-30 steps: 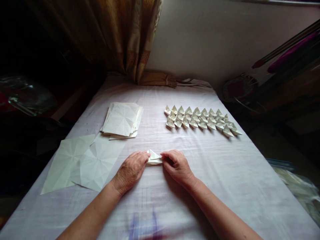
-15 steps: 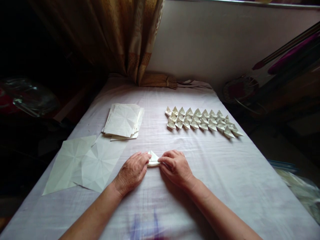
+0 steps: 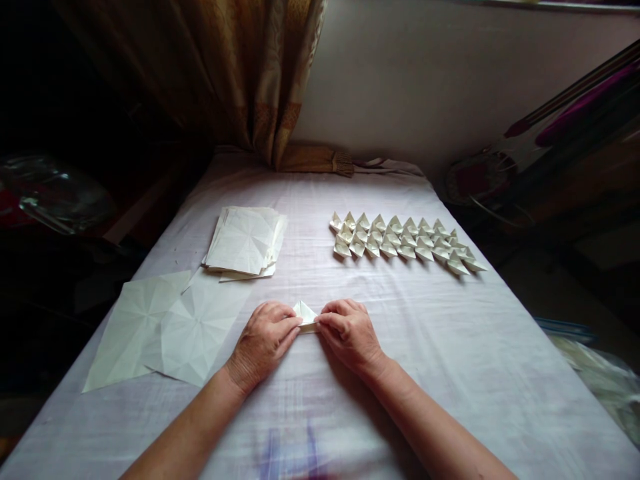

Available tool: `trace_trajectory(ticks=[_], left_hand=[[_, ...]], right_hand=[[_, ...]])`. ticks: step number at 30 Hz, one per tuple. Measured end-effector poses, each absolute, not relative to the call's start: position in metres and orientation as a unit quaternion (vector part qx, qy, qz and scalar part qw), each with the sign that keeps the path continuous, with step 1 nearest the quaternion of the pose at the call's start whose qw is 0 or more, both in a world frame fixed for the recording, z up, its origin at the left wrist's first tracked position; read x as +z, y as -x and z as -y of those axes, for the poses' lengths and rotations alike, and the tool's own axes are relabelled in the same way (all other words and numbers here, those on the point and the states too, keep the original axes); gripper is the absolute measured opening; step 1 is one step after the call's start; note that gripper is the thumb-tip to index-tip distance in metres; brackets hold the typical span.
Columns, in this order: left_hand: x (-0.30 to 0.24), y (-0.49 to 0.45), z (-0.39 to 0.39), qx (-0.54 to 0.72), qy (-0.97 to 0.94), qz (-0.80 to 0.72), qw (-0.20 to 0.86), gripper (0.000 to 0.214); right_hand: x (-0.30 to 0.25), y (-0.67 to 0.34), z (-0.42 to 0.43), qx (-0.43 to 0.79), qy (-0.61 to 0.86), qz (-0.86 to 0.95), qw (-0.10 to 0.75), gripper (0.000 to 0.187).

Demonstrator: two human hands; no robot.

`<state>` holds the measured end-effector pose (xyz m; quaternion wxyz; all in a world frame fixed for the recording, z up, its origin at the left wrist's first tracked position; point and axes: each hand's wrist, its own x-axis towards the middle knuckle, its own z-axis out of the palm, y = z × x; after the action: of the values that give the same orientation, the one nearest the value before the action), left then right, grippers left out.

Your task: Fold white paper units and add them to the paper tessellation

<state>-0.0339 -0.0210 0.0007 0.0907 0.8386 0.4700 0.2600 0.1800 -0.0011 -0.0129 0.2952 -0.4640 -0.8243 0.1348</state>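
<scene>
A small folded piece of white paper [image 3: 305,313] lies on the pale cloth of the table [image 3: 450,347], pinched from both sides. My left hand [image 3: 263,340] presses its left end with bent fingers. My right hand [image 3: 347,333] grips its right end with curled fingers. Only a small triangle of the paper shows between the fingertips. Beyond it, rows of several finished folded paper pieces [image 3: 403,243] lie to the right, and a stack of creased white sheets [image 3: 245,241] lies to the left.
Two creased flat sheets [image 3: 167,327] lie spread at the table's left edge. A brown curtain [image 3: 260,73] hangs at the far end before a white wall. Plastic bags [image 3: 595,373] lie off the right side, dark clutter on the left.
Both hands have closed in on the folded paper, so less of it shows. My right fingers have curled further over its right end.
</scene>
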Motion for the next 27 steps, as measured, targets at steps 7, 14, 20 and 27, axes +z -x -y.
trace_trajectory(ticks=[7, 14, 20, 27], left_hand=[[0.006, 0.034, 0.024, 0.207, -0.798, -0.562, 0.072, 0.014], [0.006, 0.025, 0.023, 0.181, -0.766, -0.617, 0.025, 0.016], [0.001, 0.023, 0.022, 0.172, -0.762, -0.625, -0.001, 0.014], [-0.005, 0.020, 0.021, 0.190, -0.747, -0.637, -0.012, 0.011]], right_hand=[[-0.008, -0.172, 0.002, 0.149, 0.520, 0.795, 0.274, 0.014], [-0.004, -0.161, 0.004, 0.092, 0.563, 0.782, 0.250, 0.018], [-0.006, -0.159, 0.003, 0.086, 0.571, 0.777, 0.250, 0.019], [-0.009, -0.157, 0.002, 0.102, 0.587, 0.761, 0.255, 0.017]])
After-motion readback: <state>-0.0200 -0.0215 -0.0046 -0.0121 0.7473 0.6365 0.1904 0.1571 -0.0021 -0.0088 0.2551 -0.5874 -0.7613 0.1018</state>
